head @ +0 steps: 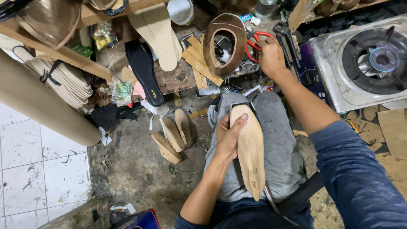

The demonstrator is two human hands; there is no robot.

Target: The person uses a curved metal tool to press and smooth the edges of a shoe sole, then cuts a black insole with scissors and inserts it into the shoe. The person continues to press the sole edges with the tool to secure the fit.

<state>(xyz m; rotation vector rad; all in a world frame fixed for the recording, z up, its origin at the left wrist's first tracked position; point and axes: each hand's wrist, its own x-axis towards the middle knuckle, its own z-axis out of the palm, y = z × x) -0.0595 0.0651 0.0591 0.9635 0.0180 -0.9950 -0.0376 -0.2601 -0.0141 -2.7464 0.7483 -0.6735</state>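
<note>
The left hand (229, 138) comes up from six o'clock with the forearm bare, fingers wrapped round the left edge of a wooden shoe last (250, 148) and the thumb laid across its upper face, so it is grasping the last firmly. The last rests on the person's lap, over grey trousers (280, 144), at the centre of the view; its long axis runs roughly twelve to six o'clock, the broad heel end toward twelve and the narrow pointed toe toward six. The right arm, in a blue sleeve (360, 178), stretches from four o'clock up toward one o'clock, where the right hand (271, 57) is closed over the red-handled pliers (256, 44) on the cluttered worktop (169, 80); whether it has them fully gripped I cannot tell. Just beside that hand, toward eleven o'clock, a brown oval shoe upper (224, 44) stands on edge, with scraps and small bits showing inside its opening. At two o'clock sits a gas burner (377, 59). On the floor at nine o'clock from the last lie three more wooden lasts (174, 135), close together.
</note>
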